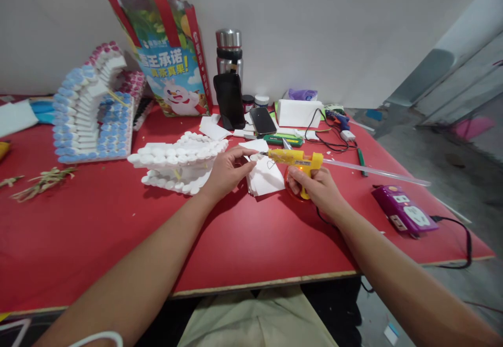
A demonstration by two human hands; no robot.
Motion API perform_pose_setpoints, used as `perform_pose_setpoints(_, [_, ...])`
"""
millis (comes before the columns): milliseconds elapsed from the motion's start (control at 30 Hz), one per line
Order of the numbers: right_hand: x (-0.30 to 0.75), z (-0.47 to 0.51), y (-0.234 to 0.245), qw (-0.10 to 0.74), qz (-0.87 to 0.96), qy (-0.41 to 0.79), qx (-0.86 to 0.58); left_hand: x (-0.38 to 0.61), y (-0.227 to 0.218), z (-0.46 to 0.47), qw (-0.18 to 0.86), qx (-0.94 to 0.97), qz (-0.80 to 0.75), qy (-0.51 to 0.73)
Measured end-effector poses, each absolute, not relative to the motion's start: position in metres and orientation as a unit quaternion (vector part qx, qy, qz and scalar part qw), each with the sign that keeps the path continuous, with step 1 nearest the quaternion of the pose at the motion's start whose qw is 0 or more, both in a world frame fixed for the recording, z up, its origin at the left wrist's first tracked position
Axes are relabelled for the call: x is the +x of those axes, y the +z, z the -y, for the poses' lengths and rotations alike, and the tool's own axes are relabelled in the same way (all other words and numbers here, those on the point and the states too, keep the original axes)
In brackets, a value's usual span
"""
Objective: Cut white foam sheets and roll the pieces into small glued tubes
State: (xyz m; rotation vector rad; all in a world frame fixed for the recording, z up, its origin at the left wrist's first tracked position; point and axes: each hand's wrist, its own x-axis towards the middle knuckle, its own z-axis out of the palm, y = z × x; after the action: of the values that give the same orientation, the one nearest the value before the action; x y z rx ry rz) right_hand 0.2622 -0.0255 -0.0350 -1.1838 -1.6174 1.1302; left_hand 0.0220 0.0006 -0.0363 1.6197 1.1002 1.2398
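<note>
My right hand (pixel 316 184) grips a yellow hot glue gun (pixel 294 161) by its handle, nozzle pointing left, with a long clear glue stick (pixel 377 171) sticking out behind it. My left hand (pixel 228 171) pinches a small white round piece (pixel 254 156) right at the gun's nozzle. Under both lies a stack of white foam sheets (pixel 265 179). Just left of my left hand sits a white model built of round foam pieces (pixel 176 163) on the red table (pixel 118 221).
A blue, pink and white model of the same kind (pixel 92 111) stands at the left. A printed tote bag (pixel 171 58), steel flask (pixel 229 53), two phones (pixel 262 120), a white box (pixel 298 112), cables and pens lie at the back. A purple power strip (pixel 404 212) sits at the right edge.
</note>
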Motion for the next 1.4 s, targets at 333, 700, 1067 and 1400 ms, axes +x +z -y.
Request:
perform_pose_setpoints(333, [0.2643, 0.0264, -0.037, 0.375, 0.675, 0.401, -0.493, 0.0202, -0.0337, -0.0007, 0.27, 0.723, -0.426, 0.472])
perform_pose_setpoints(700, [0.2629, 0.0272, -0.0344, 0.407, 0.656, 0.402, -0.492, 0.0213, -0.0345, -0.0015, 0.284, 0.706, -0.427, 0.488])
perform_pose_setpoints(1067, [0.2635, 0.0287, -0.031, 0.396, 0.665, 0.387, -0.501, 0.0202, -0.0366, -0.0033, 0.403, 0.638, -0.424, 0.501])
perform_pose_setpoints(1400, [0.2624, 0.0286, -0.0306, 0.409, 0.658, 0.394, -0.495, 0.0247, -0.0346, 0.0008, 0.454, 0.603, -0.424, 0.5])
